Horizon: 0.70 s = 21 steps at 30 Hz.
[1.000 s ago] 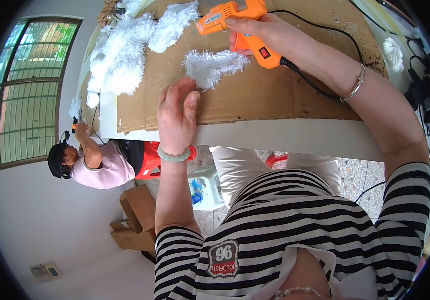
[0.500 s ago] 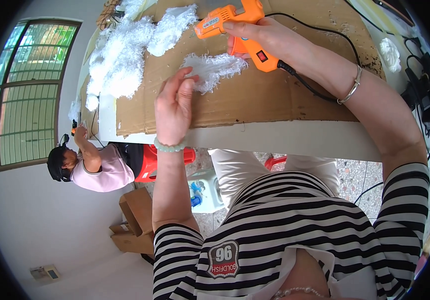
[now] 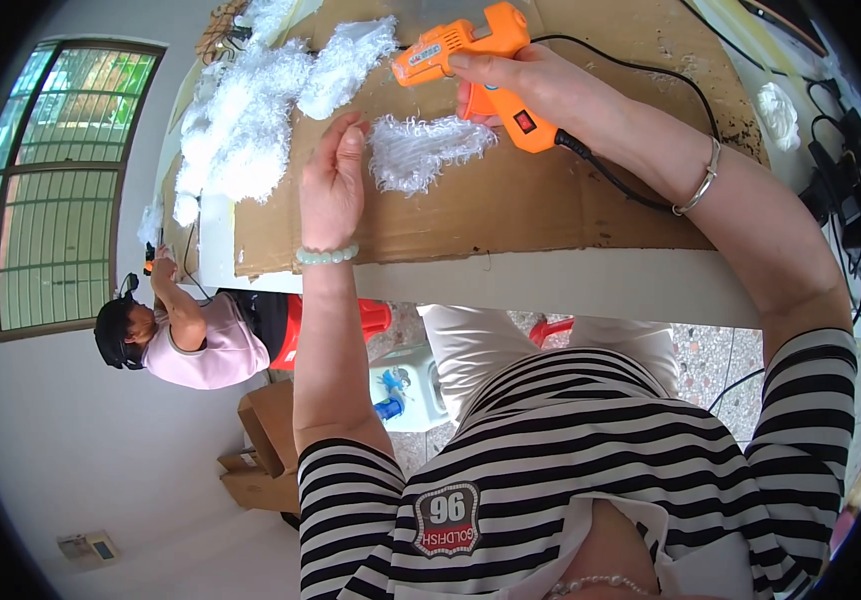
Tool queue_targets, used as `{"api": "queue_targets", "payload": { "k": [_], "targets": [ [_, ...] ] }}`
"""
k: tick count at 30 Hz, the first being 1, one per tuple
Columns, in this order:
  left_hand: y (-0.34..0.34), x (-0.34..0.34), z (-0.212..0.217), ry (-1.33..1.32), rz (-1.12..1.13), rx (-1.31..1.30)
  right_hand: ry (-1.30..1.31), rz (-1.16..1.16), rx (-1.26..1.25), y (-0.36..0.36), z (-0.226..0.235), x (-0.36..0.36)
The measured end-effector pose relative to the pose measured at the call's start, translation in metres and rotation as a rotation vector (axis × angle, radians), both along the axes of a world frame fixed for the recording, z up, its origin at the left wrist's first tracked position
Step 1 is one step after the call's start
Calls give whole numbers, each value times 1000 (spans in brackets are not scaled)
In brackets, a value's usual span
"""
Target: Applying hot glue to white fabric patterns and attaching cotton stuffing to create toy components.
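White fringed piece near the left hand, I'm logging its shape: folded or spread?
Spread: the white fringed piece lies on the cardboard, ribbed face showing; hidden layers, cannot tell.

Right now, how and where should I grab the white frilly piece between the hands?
I'd pinch the frilly piece by its left edge, coming from the left: it lies spread on cardboard, that edge looks uncovered, while the right hand and orange glue gun crowd its upper right.
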<state>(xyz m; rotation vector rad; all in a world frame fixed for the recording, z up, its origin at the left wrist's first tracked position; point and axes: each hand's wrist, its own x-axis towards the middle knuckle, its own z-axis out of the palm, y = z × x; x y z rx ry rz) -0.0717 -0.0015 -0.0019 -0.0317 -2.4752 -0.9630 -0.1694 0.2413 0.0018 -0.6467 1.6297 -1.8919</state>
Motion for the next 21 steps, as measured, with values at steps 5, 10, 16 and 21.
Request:
{"api": "queue_targets", "payload": {
  "k": [5, 10, 16, 21],
  "targets": [
    [12, -2, 5, -106, -13, -1, 10, -2, 14, 2, -1, -1],
    [8, -7, 7, -24, -25, 23, -17, 22, 16, 4, 3, -2],
    [18, 0, 8, -43, -14, -363, -15, 14, 2, 1, -4, -5],
    [10, -1, 20, 112, 46, -27, -30, 37, 4, 3, 2, -2]
  ]
}}
